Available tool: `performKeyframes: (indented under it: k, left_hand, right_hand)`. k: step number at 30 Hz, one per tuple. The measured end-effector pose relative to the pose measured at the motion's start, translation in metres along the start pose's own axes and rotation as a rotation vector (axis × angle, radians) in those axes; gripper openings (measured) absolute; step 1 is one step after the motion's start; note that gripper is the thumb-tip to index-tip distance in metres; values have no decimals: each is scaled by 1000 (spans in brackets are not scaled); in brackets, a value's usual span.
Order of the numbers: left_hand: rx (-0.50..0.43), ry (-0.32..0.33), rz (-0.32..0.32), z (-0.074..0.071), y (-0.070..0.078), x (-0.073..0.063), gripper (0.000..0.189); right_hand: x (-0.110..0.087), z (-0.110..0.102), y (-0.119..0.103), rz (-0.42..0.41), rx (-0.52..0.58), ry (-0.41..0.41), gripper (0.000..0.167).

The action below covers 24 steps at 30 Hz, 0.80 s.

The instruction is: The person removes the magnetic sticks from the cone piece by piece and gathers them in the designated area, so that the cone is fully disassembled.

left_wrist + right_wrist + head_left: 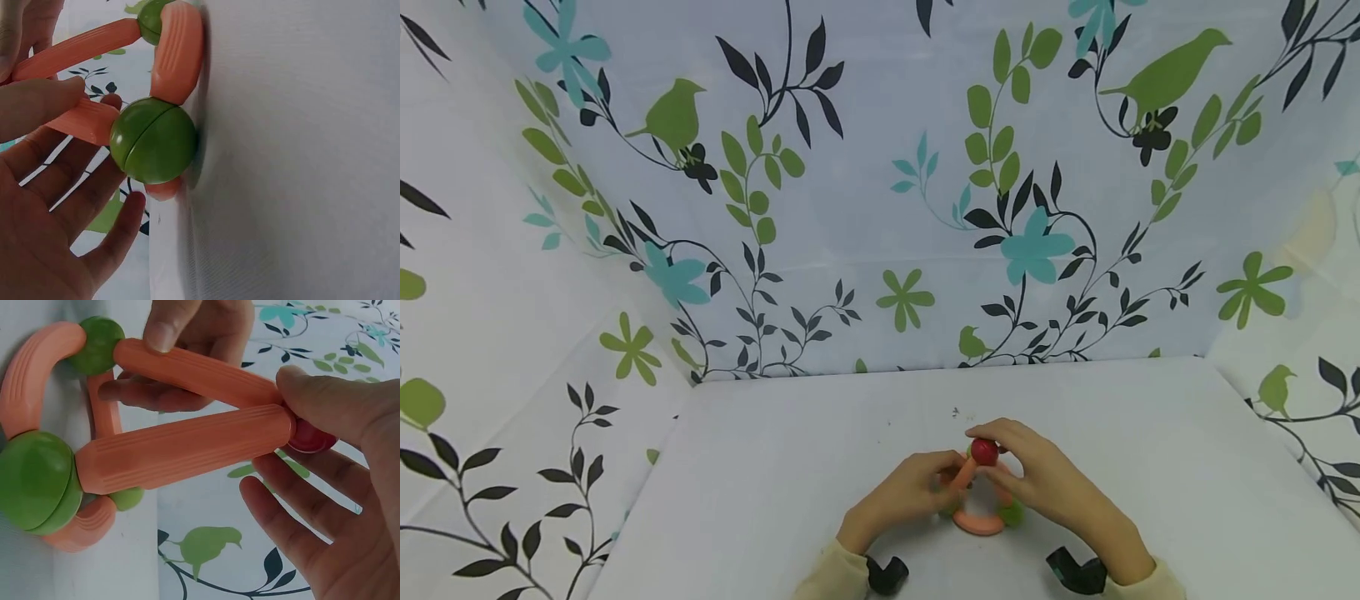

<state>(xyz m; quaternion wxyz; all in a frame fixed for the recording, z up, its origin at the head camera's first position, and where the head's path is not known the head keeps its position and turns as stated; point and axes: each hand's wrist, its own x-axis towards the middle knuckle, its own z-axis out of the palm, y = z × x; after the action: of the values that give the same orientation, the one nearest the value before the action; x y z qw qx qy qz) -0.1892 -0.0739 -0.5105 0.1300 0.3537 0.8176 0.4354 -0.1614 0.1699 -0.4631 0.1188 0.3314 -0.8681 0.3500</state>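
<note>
A toy frame of ribbed orange rods and green balls stands on the white table, with curved orange pieces [979, 523] forming its base. Straight rods [187, 450] slope up from green balls [153, 140] and meet at a red ball [984, 452] on top. My left hand [910, 490] pinches one straight rod between thumb and fingers, on the frame's left side. At the top, my right hand [1041, 477] holds the rod ends by the red ball with thumb and fingers. In the right wrist view its fingers partly hide the red ball.
The white tabletop [775, 467] stretches to both sides and behind the frame. Patterned cloth [850, 192] with leaves and birds hangs behind and at the sides. Black straps [887, 575] with small devices sit at both wrists.
</note>
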Motion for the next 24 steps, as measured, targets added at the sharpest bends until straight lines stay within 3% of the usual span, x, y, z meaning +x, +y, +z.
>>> performKeyframes:
  k: [7, 12, 18, 24]
  left_hand:
    - [-136, 8, 10, 9, -4, -4, 27]
    - [-219, 11, 21, 13, -3, -1, 24]
    - [-241, 29, 60, 15, 0, 5, 23]
    - [-220, 35, 56, 12, 2, 4, 22]
  right_hand:
    - [-7, 5, -4, 1, -25, 35, 52]
    - [-7, 5, -3, -62, -47, 71, 50]
    - [1, 4, -1, -136, -88, 98, 52]
    - [1, 4, -1, -198, -114, 115, 55]
